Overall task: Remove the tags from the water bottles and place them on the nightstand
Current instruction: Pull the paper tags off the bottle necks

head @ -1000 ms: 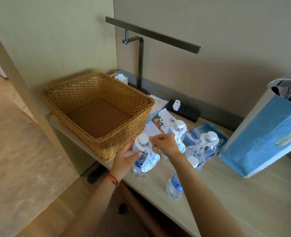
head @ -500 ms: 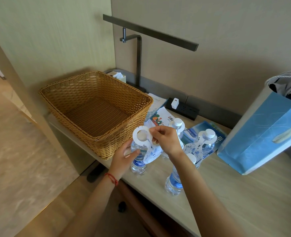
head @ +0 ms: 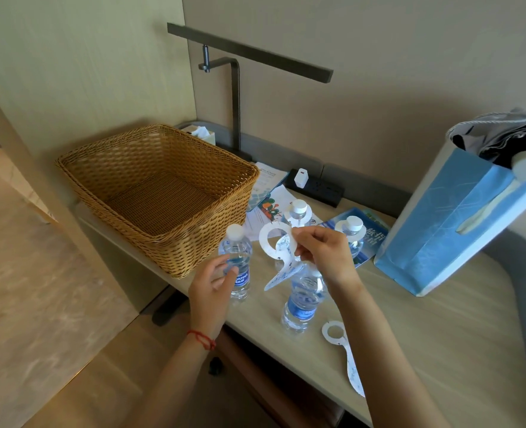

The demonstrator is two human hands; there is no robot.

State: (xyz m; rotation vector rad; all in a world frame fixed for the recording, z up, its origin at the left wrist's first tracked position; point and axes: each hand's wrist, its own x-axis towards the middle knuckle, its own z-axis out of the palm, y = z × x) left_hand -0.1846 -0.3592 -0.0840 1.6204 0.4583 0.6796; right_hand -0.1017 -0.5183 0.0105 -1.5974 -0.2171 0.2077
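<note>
Several small water bottles stand on the wooden nightstand (head: 440, 335). The left bottle (head: 237, 261) has a bare white cap and no tag. My left hand (head: 212, 285) touches its side with loosely spread fingers. My right hand (head: 323, 254) pinches a white ring-shaped tag (head: 272, 242) in the air, just right of that bottle. A front bottle (head: 302, 299) stands below my right hand, its cap hidden. Two bottles behind, one (head: 298, 211) and the other (head: 353, 230), wear tags round their necks. Another loose tag (head: 336, 335) lies flat near the front edge.
A large empty wicker basket (head: 107, 168) fills the left end. A blue paper bag (head: 447, 242) stands at the right. Leaflets (head: 268, 183), a black power strip (head: 317, 188) with a charger, a lamp post (head: 235, 112) and a tissue box (head: 201, 132) line the back wall.
The tag has come up off the left bottle's neck and moved right in my right hand. My left hand has loosened on that bottle.
</note>
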